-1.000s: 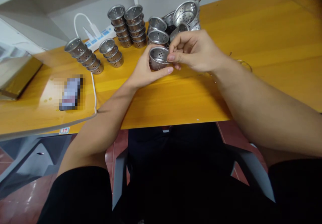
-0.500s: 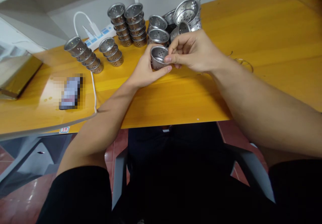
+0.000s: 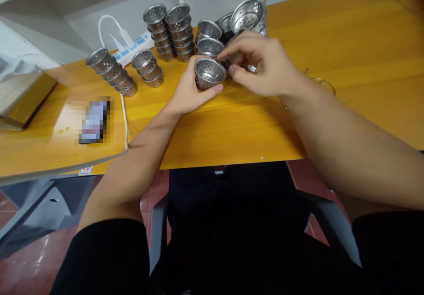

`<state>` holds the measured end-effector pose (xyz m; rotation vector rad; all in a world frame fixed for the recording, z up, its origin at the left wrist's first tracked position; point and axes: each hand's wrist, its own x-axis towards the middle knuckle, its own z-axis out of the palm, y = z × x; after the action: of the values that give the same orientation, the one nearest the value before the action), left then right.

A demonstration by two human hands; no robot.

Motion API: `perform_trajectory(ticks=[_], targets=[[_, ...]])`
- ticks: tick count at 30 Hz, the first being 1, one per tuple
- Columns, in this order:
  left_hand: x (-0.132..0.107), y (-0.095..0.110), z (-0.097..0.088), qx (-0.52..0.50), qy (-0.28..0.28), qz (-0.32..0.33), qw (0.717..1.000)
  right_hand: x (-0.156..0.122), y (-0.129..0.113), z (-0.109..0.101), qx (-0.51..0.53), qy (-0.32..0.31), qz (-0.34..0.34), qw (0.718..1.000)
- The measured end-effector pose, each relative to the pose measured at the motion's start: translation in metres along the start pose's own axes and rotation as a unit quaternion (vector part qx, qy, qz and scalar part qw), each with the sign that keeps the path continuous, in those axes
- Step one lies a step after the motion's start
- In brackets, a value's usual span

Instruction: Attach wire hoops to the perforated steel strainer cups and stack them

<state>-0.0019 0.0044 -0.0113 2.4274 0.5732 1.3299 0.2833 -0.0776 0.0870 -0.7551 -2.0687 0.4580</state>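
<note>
My left hand (image 3: 190, 87) is wrapped around a small perforated metal strainer cup (image 3: 208, 76) just above the table, its mouth tilted up toward me. A thin bright line shows inside the cup. On the right, my right hand (image 3: 256, 63) hovers at the cup's rim, thumb and index finger apart. Its index fingertip is at the far right of the rim; whether it touches I cannot tell. Two more strainer cups, one being the front cup (image 3: 210, 47), stand right behind. A larger perforated metal basket (image 3: 248, 14) sits behind my right hand, which partly hides other metal pieces.
Several stacks of strainer cups stand at the back, including a tall stack (image 3: 180, 34), a short stack (image 3: 148, 69) and a leaning stack (image 3: 114, 73). A white power strip (image 3: 134, 50), a blurred phone (image 3: 95, 120) and a thin wire loop (image 3: 324, 85) lie on the yellow table (image 3: 215, 131).
My right hand's thumb and index finger have parted and drawn slightly right from the cup's rim. The cup has tilted a little and shifted left in my left hand.
</note>
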Motion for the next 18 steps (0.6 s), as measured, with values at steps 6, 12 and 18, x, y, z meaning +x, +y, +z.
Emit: perform_trajectory(ticks=[6,12,18], targets=[[0.002,0.002,-0.003,-0.002,0.014,-0.014,1.000,-0.001,0.002,0.000,-0.021,-0.061,0.023,0.998],[0.001,0.001,-0.003,-0.015,0.015,-0.008,1.000,-0.003,0.006,0.004,-0.018,-0.072,0.031,0.997],[0.003,0.008,-0.001,-0.023,0.011,0.010,1.000,-0.005,0.014,0.008,-0.001,-0.096,-0.024,0.995]])
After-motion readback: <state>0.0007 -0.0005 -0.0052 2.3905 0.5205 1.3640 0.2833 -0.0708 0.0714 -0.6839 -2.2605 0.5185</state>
